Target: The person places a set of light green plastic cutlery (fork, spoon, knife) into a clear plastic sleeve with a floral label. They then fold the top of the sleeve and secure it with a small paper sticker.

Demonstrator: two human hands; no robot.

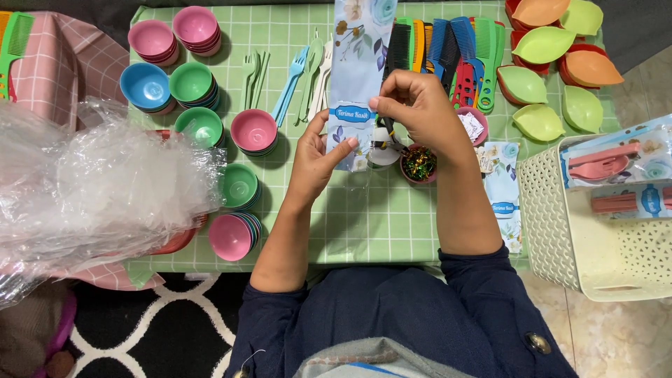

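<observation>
Long pale-blue flowered paper packet [358,70] stands upright over the middle of the green checked tablecloth [364,224]. Left hand [318,157] pinches its bottom edge with closed fingers. Right hand [420,108] grips its right side, fingers curled shut on it, with a black comb [389,133] poking down under that hand. Near the far edge lie a row of coloured plastic combs [455,49]. Stacks of little plastic bowls [192,87] sit by the left edge. A cream plastic basket [553,224] stands past the right edge.
</observation>
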